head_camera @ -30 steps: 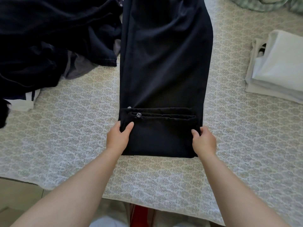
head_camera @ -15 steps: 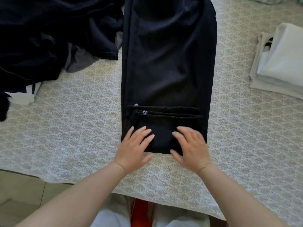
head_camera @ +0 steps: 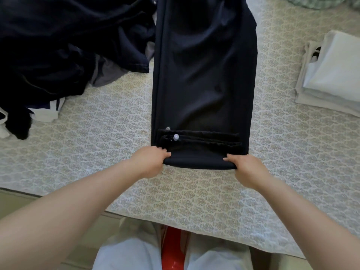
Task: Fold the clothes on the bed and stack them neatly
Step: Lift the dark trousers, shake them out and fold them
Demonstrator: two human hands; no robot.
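Observation:
A pair of dark navy trousers (head_camera: 204,75) lies lengthwise up the middle of the bed, its near end folded over into a thick band with two small silver zip pulls showing. My left hand (head_camera: 150,162) grips the band's left corner, fingers curled round the edge. My right hand (head_camera: 245,168) grips the right corner the same way. The band is lifted slightly off the patterned bedspread (head_camera: 97,133).
A heap of unfolded dark clothes (head_camera: 58,45) fills the far left, with a white-striped piece at its edge. A stack of folded white garments (head_camera: 331,75) sits at the right. Green checked cloth (head_camera: 311,1) lies at the far right. The bed's near edge runs below my forearms.
My hands lay flat on the folded band half a second ago. They have moved out to its two corners and now grip them, and the fold is narrower.

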